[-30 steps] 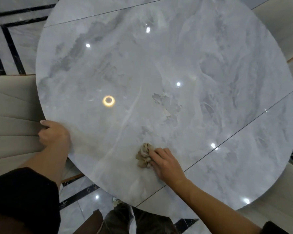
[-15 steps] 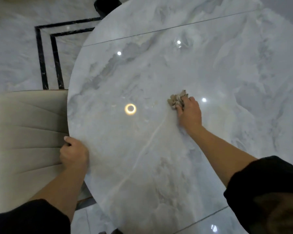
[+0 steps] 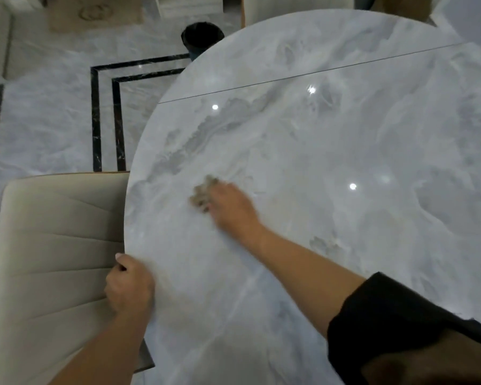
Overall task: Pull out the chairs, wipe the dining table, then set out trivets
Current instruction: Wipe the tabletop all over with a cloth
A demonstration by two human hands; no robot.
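A round grey marble dining table (image 3: 331,151) fills most of the view. My right hand (image 3: 228,205) presses a crumpled brownish rag (image 3: 203,191) onto the tabletop near its left edge; the hand and rag are blurred. My left hand (image 3: 129,287) grips the table's left rim, with the thumb on top and the fingers curled under the edge. A cream upholstered chair (image 3: 53,251) stands pulled out to the left of the table, beside my left hand. No trivets are in view.
The floor is grey marble with black inlay bands (image 3: 106,115). A dark round bin (image 3: 202,37) stands on the floor beyond the table's far-left edge. Another pale chair back (image 3: 289,6) shows at the top.
My right hand has swept the rag leftward across the tabletop toward the left edge. My left hand keeps its grip on the rim. The view has shifted left.
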